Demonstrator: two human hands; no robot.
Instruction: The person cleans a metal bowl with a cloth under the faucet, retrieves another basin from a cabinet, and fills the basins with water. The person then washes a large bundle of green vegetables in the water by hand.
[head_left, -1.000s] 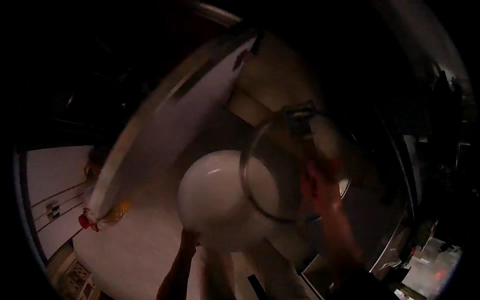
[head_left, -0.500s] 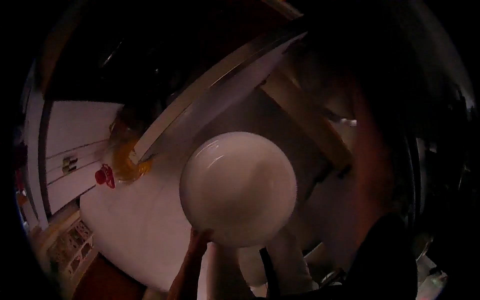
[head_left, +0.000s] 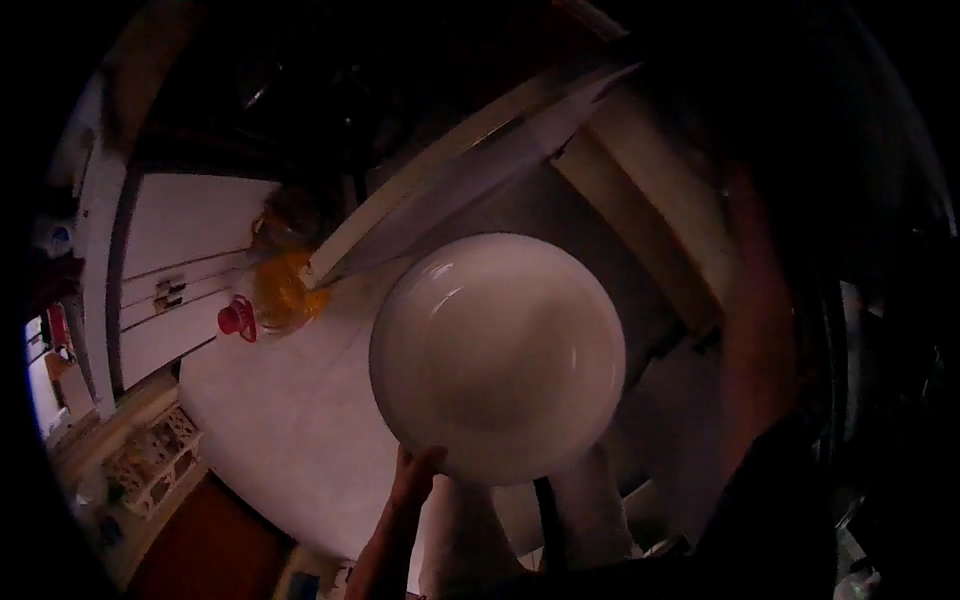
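Observation:
A large round white bowl (head_left: 500, 350) is in the middle of the view, its inside facing me. My left hand (head_left: 418, 468) grips its lower left rim, with the thumb over the edge and the other fingers hidden beneath. On the right, my right forearm (head_left: 762, 340) reaches up and away into deep shadow. The right hand lies around the dark upper end of that arm. Its fingers, and anything in them, do not show.
A clear bottle of yellow-orange liquid (head_left: 285, 290) with a red cap lies on the pale floor, left of the bowl. Behind are an open cabinet door or drawer edge (head_left: 420, 175) and a wooden panel (head_left: 640, 220). A white patterned basket (head_left: 155, 465) stands lower left.
The bowl and my left hand are slightly higher and further right, and the bowl looks a little larger. The surroundings have shifted right in view. My right arm is still raised.

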